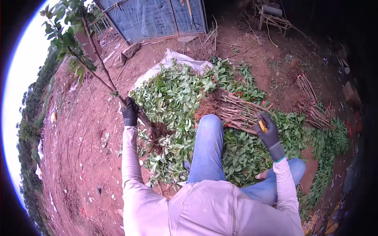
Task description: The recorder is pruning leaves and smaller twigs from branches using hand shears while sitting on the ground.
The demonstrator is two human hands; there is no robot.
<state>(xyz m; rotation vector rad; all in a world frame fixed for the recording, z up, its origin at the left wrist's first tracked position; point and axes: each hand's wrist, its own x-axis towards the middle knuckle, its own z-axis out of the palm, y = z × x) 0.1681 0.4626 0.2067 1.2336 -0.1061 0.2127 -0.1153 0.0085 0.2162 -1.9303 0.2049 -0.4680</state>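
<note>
My left hand [130,112], in a dark glove, grips the stem of a forked sapling [120,98]. The sapling slants up and left to green leaves, and its brown root mass [159,135] hangs over the leafy pile. In my right hand [271,131], also gloved, is a small tool with a yellow handle [262,126]; its working end is hard to make out. Just left of that hand lies a bundle of bare-rooted stems [240,112] with red ties, its reddish roots [205,107] near my raised knee. Leafy green plants [174,97] spread beneath and around it.
Behind the leaves lies a white sack [153,73]. A garden fork [191,17] leans on a blue panel [144,22], with stones [130,51] nearby. More tied stem bundles [307,87] rest at the right, below a wooden stand [274,20]. Reddish soil [76,141] covers the left side.
</note>
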